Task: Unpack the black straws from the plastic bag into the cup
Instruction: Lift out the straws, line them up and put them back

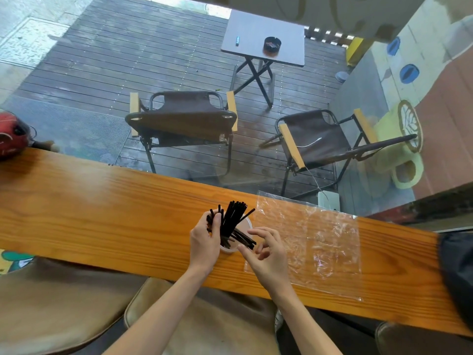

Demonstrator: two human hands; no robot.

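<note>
From my seat the counter (115, 201) runs left to right right in front of me. The cup (242, 226) sits on it about mid-way, straws (234, 219) standing in it and leaning out. My left hand (206, 239) is at the cup's left, right hand (266, 249) just right of it. The plastic bag (314, 237) lies flat on the counter right of the cup. Beyond the counter, two chairs (181, 119), then a small table (263, 37) with what I think is an ashtray (272, 44) on it.

straws (231, 221): black | bag (314, 234): clear | counter (102, 208): orange woodgrain | helmet (11, 134): red
</note>
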